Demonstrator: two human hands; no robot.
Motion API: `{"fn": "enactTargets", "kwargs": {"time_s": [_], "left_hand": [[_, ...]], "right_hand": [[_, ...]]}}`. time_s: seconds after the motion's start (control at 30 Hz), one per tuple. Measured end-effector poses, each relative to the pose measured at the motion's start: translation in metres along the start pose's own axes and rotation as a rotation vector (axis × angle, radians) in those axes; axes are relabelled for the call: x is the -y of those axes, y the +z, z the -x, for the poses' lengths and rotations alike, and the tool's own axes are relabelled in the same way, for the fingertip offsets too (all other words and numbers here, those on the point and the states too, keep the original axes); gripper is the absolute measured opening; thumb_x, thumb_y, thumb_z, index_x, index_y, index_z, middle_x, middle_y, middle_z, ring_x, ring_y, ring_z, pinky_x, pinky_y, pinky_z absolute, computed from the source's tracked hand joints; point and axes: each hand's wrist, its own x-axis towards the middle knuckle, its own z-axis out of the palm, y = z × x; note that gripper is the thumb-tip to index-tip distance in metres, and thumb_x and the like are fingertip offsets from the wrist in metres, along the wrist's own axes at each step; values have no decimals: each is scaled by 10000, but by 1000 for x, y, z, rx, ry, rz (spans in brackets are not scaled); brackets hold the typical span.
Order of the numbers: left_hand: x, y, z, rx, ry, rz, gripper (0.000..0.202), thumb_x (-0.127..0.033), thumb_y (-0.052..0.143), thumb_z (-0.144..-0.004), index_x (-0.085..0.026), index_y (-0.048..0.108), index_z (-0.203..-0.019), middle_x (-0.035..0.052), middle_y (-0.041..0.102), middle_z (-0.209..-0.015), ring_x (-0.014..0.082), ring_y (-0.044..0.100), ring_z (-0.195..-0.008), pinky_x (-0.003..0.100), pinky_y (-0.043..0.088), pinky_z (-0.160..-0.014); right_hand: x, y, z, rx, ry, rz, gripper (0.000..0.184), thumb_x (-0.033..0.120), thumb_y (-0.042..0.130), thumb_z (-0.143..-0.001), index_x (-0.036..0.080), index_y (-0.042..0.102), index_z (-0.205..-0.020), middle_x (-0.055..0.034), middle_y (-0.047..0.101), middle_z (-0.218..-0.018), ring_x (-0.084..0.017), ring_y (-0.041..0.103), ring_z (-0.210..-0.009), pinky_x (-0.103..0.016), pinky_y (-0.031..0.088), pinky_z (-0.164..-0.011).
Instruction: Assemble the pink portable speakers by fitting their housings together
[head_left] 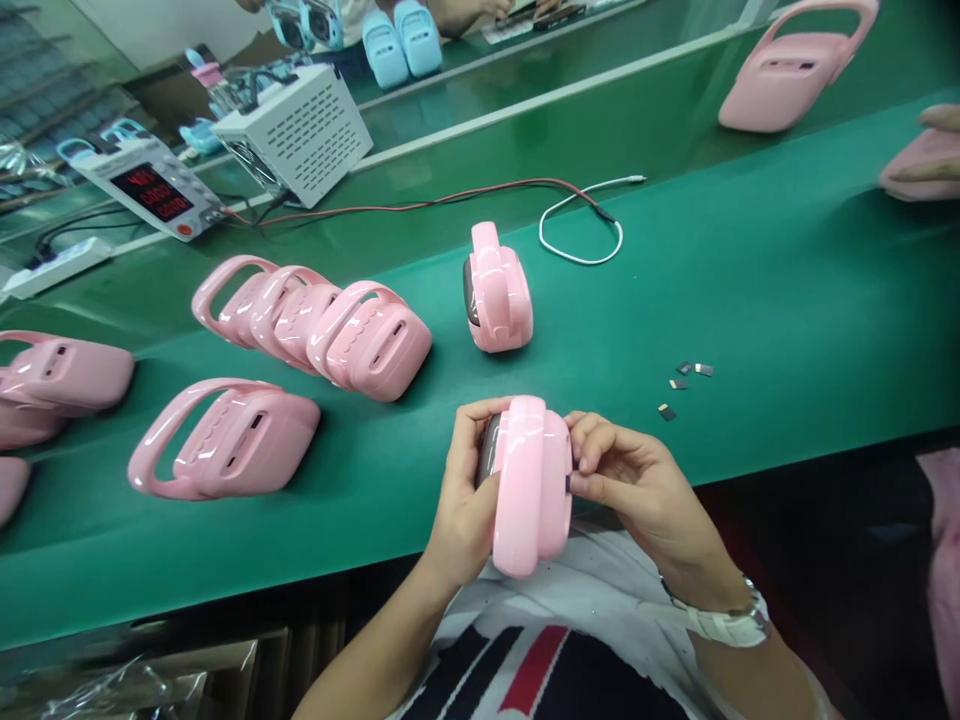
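My left hand (469, 490) is wrapped round a pink portable speaker (531, 490) with a carry handle, held at the bench's near edge. Its dark front faces left, into my palm. At the speaker's right side, the thumb and fingers of my right hand (626, 470) pinch a tiny black memory card (568, 484), which touches the casing; how deep it sits I cannot tell. Several loose memory cards (678, 384) lie on the green mat to the right. Beyond my hands another pink speaker (501, 295) stands upright.
More pink speakers (386, 350) lie on the left, and one (784, 80) lies at the far right. A white cable (581, 260) curls behind, joined to a red wire from a power supply (154, 185). At right, another person's hand (937, 170) holds a pink speaker.
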Motion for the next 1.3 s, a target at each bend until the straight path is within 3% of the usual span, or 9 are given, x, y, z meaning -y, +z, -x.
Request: {"fn": "enactTargets", "kwargs": {"time_s": [0.3, 0.43, 0.5, 0.6, 0.7, 0.87, 1.07, 1.17, 1.3], "left_hand": [[-5, 2, 4, 67, 13, -37, 308, -330, 552, -875, -251, 488, -1166, 38, 605, -1151, 221, 578, -1044, 348, 489, -934], [-12, -13, -3, 184, -15, -105, 380, -380, 538, -908, -249, 444, -1252, 67, 572, -1232, 232, 566, -1132, 383, 455, -1010], [-23, -28, -18, 294, -71, -256, 677, -385, 632, -850, -262, 311, -1434, 112, 514, -1324, 265, 539, -1215, 444, 412, -1072], [-46, -48, -49, 443, -158, -550, 1304, -408, 804, -655, -292, -124, -1563, 162, 453, -1348, 288, 605, -1085, 506, 470, -979], [-62, -55, -72, 534, -195, -715, 1541, -403, 869, -504, -267, -279, -1523, 186, 450, -1307, 242, 635, -864, 437, 531, -788], [-56, -46, -70, 559, -257, -615, 1458, -356, 818, -544, -260, -245, -1537, 147, 513, -1223, 216, 607, -831, 359, 499, -714], [-40, -39, -53, 488, -308, -322, 1286, -242, 706, -609, -331, -158, -1557, 38, 488, -1072, 148, 513, -788, 306, 440, -732], [-38, -38, -51, 462, -317, -266, 1258, -231, 700, -608, -354, -106, -1567, 8, 481, -1020, 124, 483, -743, 274, 409, -703], [-35, -36, -50, 455, -303, -273, 1230, -243, 697, -619, -348, -68, -1577, -1, 469, -1012, 108, 463, -715, 261, 399, -690]], "right_hand": [[21, 0, -12, 112, 172, 50, 369, 329, 892, -646, 206, 554, -563, 24, 530, -659, -136, 532, -685, -257, 497, -651], [18, -4, -17, 127, 152, 36, 396, 366, 901, -617, 201, 547, -547, 22, 531, -646, -138, 533, -673, -255, 509, -635], [15, -9, -18, 127, 146, 35, 366, 395, 896, -617, 202, 587, -579, 5, 569, -669, -153, 566, -700, -271, 529, -657], [14, -20, -20, 125, 148, 52, 316, 446, 870, -648, 205, 669, -684, -32, 652, -751, -182, 625, -770, -305, 552, -729], [17, -27, -30, 132, 141, 106, 300, 452, 848, -675, 204, 708, -770, -45, 693, -792, -187, 656, -787, -316, 553, -763], [31, -6, -86, -46, -85, 383, 405, 390, 832, -647, 214, 718, -993, -79, 725, -1032, -233, 659, -952, -360, 541, -809], [29, 24, -172, -100, -174, 451, 238, 412, 613, -789, 196, 703, -742, -66, 673, -946, -224, 608, -975, -383, 472, -916], [21, 23, -191, -136, -169, 389, 162, 331, 599, -742, 215, 677, -824, -62, 650, -1086, -239, 555, -1127, -393, 430, -987], [19, 21, -200, -65, -101, 298, 390, 213, 644, -583, 229, 656, -972, -49, 665, -1108, -242, 562, -1111, -388, 450, -950]]}}
